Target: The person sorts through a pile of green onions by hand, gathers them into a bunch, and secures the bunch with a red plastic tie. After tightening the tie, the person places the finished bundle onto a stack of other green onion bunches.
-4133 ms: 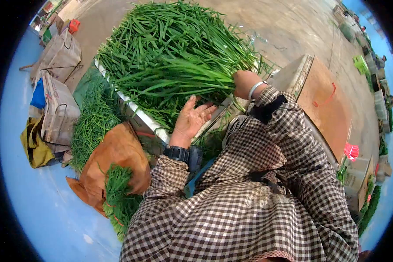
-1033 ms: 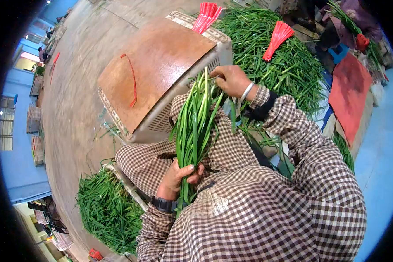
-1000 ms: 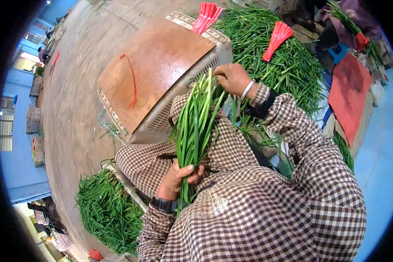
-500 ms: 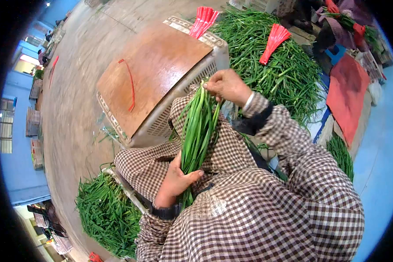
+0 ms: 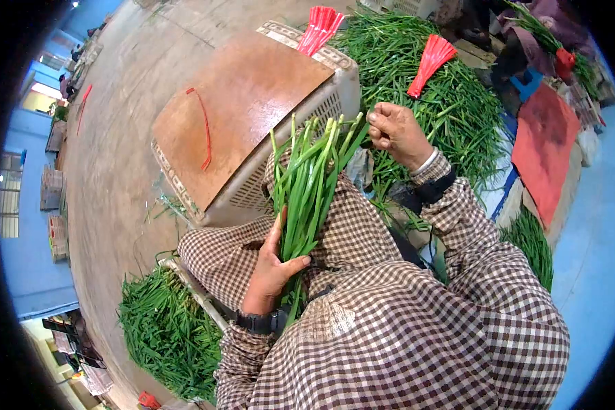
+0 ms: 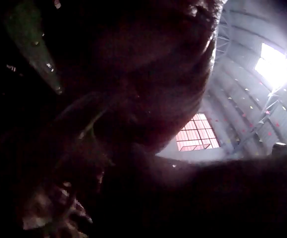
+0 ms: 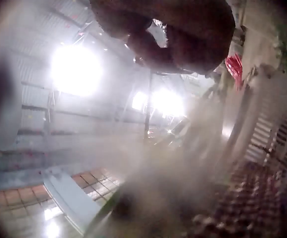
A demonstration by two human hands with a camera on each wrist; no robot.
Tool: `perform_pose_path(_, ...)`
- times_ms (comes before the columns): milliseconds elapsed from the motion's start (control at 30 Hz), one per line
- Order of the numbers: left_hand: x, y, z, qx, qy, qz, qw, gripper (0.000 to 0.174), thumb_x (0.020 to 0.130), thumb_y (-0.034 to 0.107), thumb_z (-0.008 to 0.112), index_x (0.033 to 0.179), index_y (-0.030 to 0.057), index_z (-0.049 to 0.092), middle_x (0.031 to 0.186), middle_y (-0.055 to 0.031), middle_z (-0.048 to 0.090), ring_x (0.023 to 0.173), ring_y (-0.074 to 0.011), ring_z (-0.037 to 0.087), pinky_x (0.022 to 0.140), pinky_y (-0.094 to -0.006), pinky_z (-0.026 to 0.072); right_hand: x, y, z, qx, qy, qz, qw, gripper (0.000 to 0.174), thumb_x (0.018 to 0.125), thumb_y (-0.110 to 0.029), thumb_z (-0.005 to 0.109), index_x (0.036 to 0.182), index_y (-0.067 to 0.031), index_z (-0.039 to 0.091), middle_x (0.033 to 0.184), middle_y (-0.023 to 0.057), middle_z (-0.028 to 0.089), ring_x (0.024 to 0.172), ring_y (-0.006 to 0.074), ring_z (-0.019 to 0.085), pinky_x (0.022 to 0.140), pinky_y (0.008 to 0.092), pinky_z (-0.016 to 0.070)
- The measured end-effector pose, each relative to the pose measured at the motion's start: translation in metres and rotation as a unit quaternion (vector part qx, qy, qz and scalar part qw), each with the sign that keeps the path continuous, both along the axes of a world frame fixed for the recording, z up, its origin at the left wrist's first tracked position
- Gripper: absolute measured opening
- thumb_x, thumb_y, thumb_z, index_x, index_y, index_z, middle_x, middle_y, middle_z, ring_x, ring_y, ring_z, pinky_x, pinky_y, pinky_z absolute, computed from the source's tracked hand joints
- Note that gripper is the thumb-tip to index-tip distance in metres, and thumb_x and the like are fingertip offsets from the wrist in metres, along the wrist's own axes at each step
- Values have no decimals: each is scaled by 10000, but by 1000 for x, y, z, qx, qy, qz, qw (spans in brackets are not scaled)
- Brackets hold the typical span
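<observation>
In the head view my left hand [image 5: 275,263] grips a loose bunch of garlic chives [image 5: 307,198] over my lap, its thumb across the leaves. The pale stem ends point up and away, fanned unevenly. Beside these ends, on their right, is my right hand [image 5: 402,137], fingers curled and thumb bent in; a flat chive leaf [image 5: 354,147] runs from the bunch to its fingertips. The right wrist view shows the curled right hand [image 7: 178,37] above the blurred bunch. Most of the left wrist view is dark.
A brown board [image 5: 242,113] covers an upturned white crate [image 5: 307,126], with one red strip [image 5: 206,130] on it. Red tie bundles [image 5: 319,31] [image 5: 432,65] lie beyond and right. Chive heaps [image 5: 424,123] [image 5: 171,335] stand right and lower left. Another person [image 5: 526,44] sits far right.
Earlier, both hands were at a chive pile in a tray. Since half a second ago, the right hand has moved right, away from the stem ends; the bunch has fanned out in the left hand.
</observation>
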State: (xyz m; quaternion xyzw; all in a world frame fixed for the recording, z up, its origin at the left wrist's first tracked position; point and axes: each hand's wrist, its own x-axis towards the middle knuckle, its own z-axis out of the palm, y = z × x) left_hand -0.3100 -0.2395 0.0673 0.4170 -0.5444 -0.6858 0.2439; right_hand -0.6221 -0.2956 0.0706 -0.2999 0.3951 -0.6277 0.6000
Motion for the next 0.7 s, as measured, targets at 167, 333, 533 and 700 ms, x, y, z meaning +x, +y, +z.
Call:
perform_pose_path(167,-5,1,2,8,46,21,999,943,634,27,722,1410,78,189,1318,-98,401,1147,-201,456,872,-339,466,-11,29,9,-9,94,75,993,133,875,-146,534,814,-31,506,602,-2,491,454,43,381,391,177,295)
perform_pose_path(333,-8,0,-4,105,136,56,984,941,645,37,706,1412,107,165,1163,-129,509,827,-199,595,596,-295,527,21,85,66,-78,155,313,934,150,792,-172,602,821,-32,557,675,17,557,548,79,509,499,220,423)
perform_pose_path(533,-15,-2,6,203,272,65,938,838,724,223,678,1396,107,191,1124,-141,513,906,-223,571,726,-309,517,119,77,54,-299,254,447,804,104,786,-102,563,786,-24,493,699,93,545,586,205,539,546,318,431)
perform_pose_path(700,-12,4,15,201,235,62,949,884,750,348,683,1412,105,149,1284,-119,421,1035,-253,538,811,-343,505,169,84,43,-364,460,429,686,116,759,-107,577,797,-17,515,673,133,564,579,246,563,542,351,452)
